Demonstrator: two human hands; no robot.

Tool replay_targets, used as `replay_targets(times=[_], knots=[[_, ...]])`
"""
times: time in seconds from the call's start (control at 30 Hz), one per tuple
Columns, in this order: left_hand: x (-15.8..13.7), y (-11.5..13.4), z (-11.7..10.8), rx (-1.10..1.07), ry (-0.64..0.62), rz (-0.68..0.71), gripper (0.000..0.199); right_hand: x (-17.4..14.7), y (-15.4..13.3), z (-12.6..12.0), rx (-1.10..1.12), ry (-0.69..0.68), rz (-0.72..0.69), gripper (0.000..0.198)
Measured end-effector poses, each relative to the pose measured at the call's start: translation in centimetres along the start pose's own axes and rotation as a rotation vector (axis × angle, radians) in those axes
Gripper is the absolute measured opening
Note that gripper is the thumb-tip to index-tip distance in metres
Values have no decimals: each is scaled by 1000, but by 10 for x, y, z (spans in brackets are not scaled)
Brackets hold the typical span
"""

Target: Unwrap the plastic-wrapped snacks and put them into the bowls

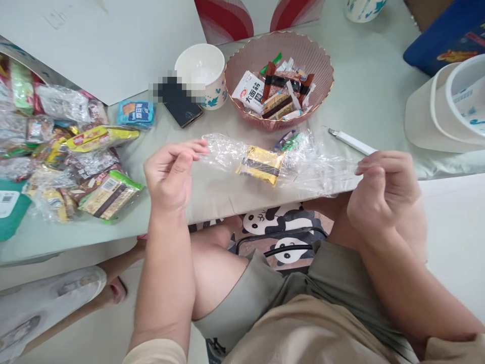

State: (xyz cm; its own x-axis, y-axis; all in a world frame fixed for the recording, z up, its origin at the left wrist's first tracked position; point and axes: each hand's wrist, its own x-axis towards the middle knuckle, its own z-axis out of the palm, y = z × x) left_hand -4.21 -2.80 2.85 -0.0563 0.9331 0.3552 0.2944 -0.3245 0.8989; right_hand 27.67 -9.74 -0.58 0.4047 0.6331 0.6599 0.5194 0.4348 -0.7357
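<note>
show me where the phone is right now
In the head view, left of centre, the phone lies on the table beyond the left hand, between the blue packet and the paper cup beside the bowl.

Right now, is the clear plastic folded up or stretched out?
Stretched out, though crumpled: the clear plastic spans from the left hand to the right hand, with the yellow packet between them.

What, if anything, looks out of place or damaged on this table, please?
Little stands out. The white cutter-like tool lies loose beside the clear plastic, close to the right hand; a possibly sharp tool there looks slightly out of place.
</note>
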Motion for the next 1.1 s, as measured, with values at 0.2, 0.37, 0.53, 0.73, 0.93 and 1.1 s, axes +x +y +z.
replay_targets(times=[0.2, 0.37, 0.53, 0.73, 0.93, 1.1], knots=[[-8, 6, -25, -120, -155, -114, 51, -13, -27, -7, 127, -98, 39, 29], [-5, 5, -53, -195, -776, -248, 37, -16, -41, -26, 226, -450, 54, 27], [-8, 7, -38, 98, -721, -327, 16, -3, -45, -31, -57, -872, -77, 27], [-14, 0, 0, 501, -458, 10, 42, -10, -84, -3, -205, -864, -112, 18], [-7, -8, 13, 567, -328, 92, 44, -27, -90, 44, -163, -1030, -219, 28], [-2, -14, 16, 617, -360, -53, 29, -9, -75, 79, -523, -1231, -202, 59]])
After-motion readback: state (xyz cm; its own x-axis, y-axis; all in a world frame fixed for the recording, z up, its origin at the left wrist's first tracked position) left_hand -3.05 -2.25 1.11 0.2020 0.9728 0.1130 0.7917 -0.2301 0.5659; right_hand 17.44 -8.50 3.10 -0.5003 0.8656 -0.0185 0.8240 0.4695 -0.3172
